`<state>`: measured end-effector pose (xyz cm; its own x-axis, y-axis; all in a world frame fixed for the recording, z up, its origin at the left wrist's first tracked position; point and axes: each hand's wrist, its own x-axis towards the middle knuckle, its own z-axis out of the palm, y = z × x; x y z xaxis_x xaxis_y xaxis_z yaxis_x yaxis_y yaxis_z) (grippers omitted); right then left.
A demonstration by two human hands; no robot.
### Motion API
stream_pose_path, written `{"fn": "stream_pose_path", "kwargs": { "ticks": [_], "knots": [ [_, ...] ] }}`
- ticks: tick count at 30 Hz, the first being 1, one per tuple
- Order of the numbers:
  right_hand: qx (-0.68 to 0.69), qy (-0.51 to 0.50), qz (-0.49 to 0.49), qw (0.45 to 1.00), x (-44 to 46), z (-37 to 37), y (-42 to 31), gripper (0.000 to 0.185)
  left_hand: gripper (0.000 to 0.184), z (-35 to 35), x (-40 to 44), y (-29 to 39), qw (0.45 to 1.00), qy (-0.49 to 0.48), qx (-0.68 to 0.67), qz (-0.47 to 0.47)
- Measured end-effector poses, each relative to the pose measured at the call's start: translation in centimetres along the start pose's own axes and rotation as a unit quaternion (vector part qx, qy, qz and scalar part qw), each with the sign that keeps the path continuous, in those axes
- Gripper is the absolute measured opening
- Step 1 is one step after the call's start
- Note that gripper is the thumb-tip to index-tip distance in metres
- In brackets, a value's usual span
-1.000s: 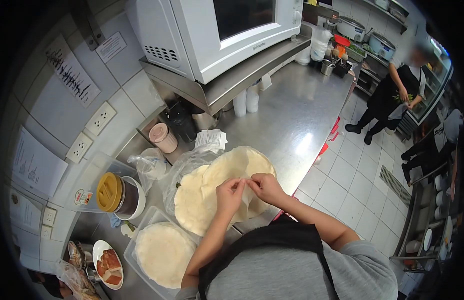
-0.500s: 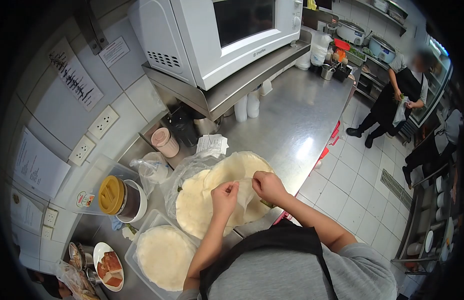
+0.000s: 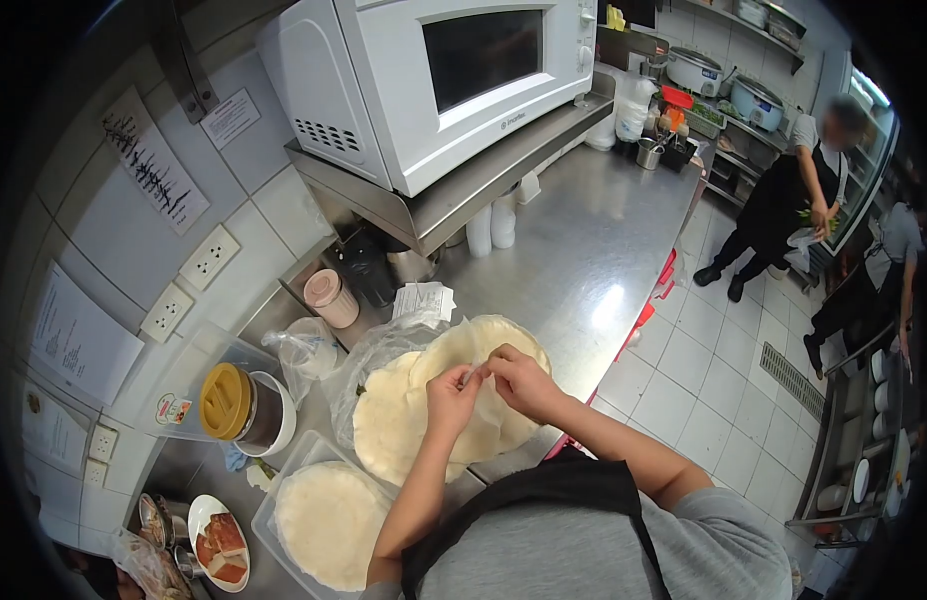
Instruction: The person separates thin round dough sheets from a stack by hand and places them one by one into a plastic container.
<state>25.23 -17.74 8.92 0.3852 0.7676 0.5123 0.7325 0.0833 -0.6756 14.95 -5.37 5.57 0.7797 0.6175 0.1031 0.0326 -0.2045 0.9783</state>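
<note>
1. We are pinching a thin pale sheet between the fingers of our left hand and right hand, to the right of the plastic tub.
2. Pale rounds are lying beneath our hands, just beside the plastic tub.

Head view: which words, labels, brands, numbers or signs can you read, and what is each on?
"imarflex", as best I can read it: on the front of the white microwave.
Too small or blurred to read:
Long marked-up wall sheet.
Small wall notice.
Lower wall sheet.
Sticker on the clear container.
White paper slip beside the dough sheets.
No numbers can be made out.
</note>
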Motion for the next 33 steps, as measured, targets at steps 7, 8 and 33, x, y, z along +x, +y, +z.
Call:
{"fn": "stream_pose_path", "kwargs": {
  "ticks": [7,8,33],
  "knots": [
    [-0.009,0.001,0.046,0.999,-0.3,0.1,0.9,0.027,0.012,-0.3,0.0,-1.0,0.999,0.040,0.012,-0.014],
    [-0.008,0.014,0.062,0.998,-0.4,0.0,0.9,0.027,0.012,-0.3,0.0,-1.3,0.999,0.050,0.008,-0.017],
    [0.012,-0.040,0.052,0.998,0.8,-0.2,1.8,0.013,0.016,-1.4,0.3,0.8,0.998,0.043,-0.029,-0.027]
  ]
}}
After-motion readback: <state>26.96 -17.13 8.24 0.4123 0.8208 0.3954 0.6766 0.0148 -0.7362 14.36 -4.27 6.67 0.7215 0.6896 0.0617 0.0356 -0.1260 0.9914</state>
